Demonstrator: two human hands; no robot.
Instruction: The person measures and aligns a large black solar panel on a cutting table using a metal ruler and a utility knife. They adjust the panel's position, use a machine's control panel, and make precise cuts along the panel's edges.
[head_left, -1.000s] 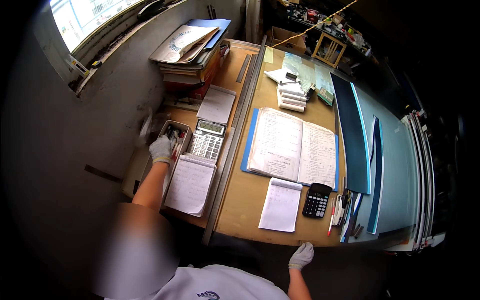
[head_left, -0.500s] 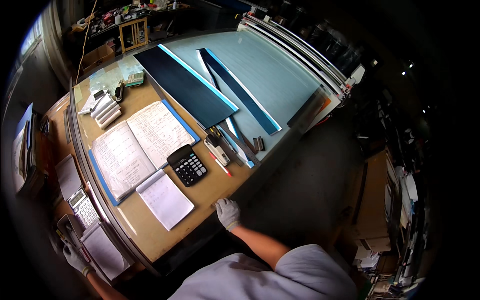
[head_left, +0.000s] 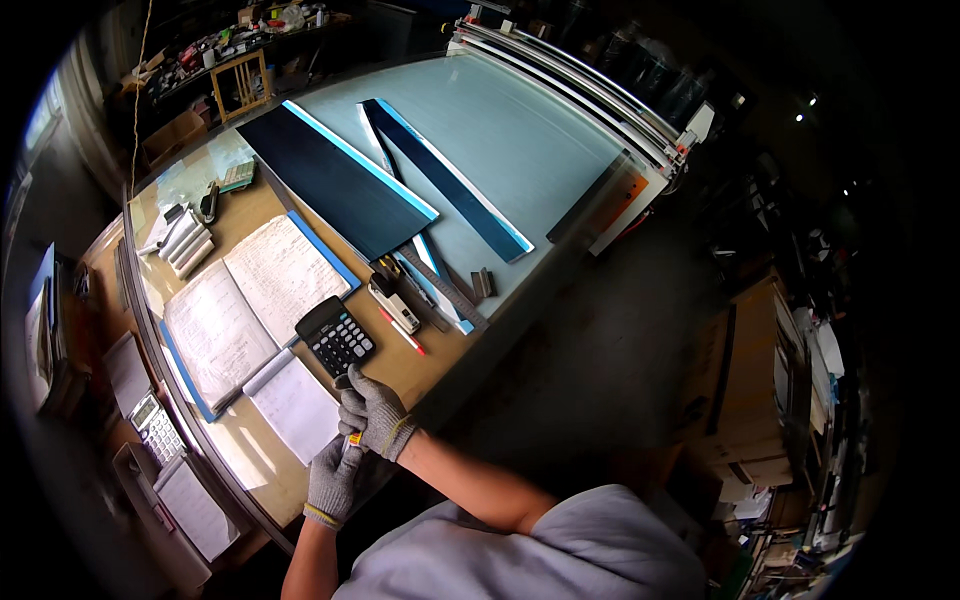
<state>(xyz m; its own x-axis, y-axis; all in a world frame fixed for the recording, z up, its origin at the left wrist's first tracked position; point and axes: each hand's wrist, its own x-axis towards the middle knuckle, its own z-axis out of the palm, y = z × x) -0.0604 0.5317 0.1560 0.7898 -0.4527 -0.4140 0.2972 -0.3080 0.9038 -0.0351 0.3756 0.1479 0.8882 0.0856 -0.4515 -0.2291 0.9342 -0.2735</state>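
Note:
My two grey-gloved hands meet at the table's near edge, over the lower corner of a small white notepad [head_left: 293,405]. Between them is a small, narrow object with a yellow-and-red band [head_left: 355,439]; its kind is too small and covered to make out. The left hand [head_left: 332,480] is closed round its lower end. Closed over the upper part is my right hand [head_left: 378,412], its fingertips close to the black calculator [head_left: 336,336]. Beyond the notepad lies an open handwritten ledger [head_left: 285,262] with a blue cover.
A cream stapler [head_left: 393,303], a red-capped pen [head_left: 402,332] and a metal ruler [head_left: 440,275] lie right of the calculator. Dark blue panels [head_left: 335,180] spread across the glass tabletop [head_left: 480,130]. At left, a lower shelf bears a white calculator [head_left: 156,428] and another notepad [head_left: 197,508].
My left hand has come from the box at lower left to the table edge with the small object. My right hand has moved left from the table edge and closed on it too.

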